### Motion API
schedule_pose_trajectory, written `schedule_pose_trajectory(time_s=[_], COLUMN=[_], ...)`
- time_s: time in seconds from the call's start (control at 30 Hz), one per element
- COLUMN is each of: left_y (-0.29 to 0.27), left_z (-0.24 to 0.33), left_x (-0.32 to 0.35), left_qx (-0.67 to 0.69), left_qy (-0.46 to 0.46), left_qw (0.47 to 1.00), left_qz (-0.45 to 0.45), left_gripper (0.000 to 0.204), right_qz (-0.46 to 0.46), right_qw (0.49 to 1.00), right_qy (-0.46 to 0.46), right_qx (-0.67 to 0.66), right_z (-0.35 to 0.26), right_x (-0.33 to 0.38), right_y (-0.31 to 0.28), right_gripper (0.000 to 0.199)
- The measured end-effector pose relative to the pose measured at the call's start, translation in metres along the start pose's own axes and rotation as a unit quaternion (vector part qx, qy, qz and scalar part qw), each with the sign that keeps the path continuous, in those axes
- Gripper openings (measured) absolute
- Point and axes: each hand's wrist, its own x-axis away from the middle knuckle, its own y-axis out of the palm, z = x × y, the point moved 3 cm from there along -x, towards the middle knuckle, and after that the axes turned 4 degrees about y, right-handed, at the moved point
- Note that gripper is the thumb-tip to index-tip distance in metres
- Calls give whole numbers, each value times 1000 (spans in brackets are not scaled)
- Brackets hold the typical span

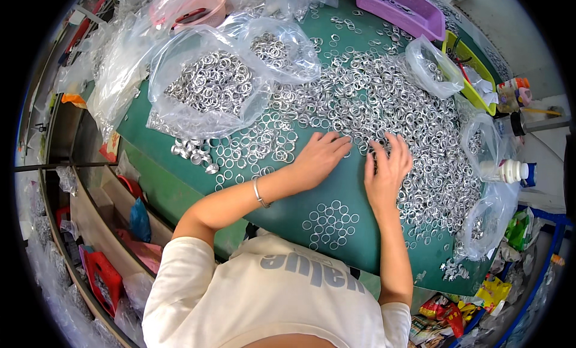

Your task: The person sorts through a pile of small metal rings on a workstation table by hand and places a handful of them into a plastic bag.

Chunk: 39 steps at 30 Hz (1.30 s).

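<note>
A big heap of silver metal rings [432,132] covers the right and middle of the green table [276,210]. At the heap's near edge, my left hand [322,159] reaches with its fingers stretched out, the fingertips at the rings. Just right of it, my right hand [387,168] has its fingers spread and slightly bent, touching the heap's edge. I see nothing held in either hand, though the undersides of the fingers are hidden. Close to my body lies a flat cluster of separate rings [330,224]. More loose rings [255,141] are scattered to the left of my left hand.
A clear plastic bag [157,87] full of rings stands at the far left. A purple basket [414,15] and a yellow-green basket [480,78] sit at the far right. Along the right edge are more bags and a white bottle [510,171]. Drawers [99,210] stand left.
</note>
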Motion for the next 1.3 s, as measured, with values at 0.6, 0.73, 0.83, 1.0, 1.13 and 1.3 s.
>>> schedule_pose_trajectory(time_s=[0.6,0.73,0.83,1.0,1.13,1.3], left_y=[-13,-13,0,5,-16,-33], left_z=[49,34,45,63,67,76], left_x=[79,58,49,71,96,167], left_qx=[160,155,262,336,427,570], left_qy=[-45,-66,-28,-74,-123,-216], left_qw=[986,986,964,936,896,778], left_qz=[-29,8,-24,-78,6,-149], left_gripper=[53,59,67,67,41,17], right_qz=[-239,-291,-273,-314,-291,-304], right_qw=[966,955,953,932,921,925], right_qy=[-59,-45,-7,-21,4,-46], right_qx=[73,-46,-133,-178,-258,-224], right_z=[-21,-24,-21,-22,-24,-34], right_x=[43,64,65,96,100,99], right_y=[-22,-45,-47,-45,-48,-35], right_gripper=[31,33,40,47,52,63])
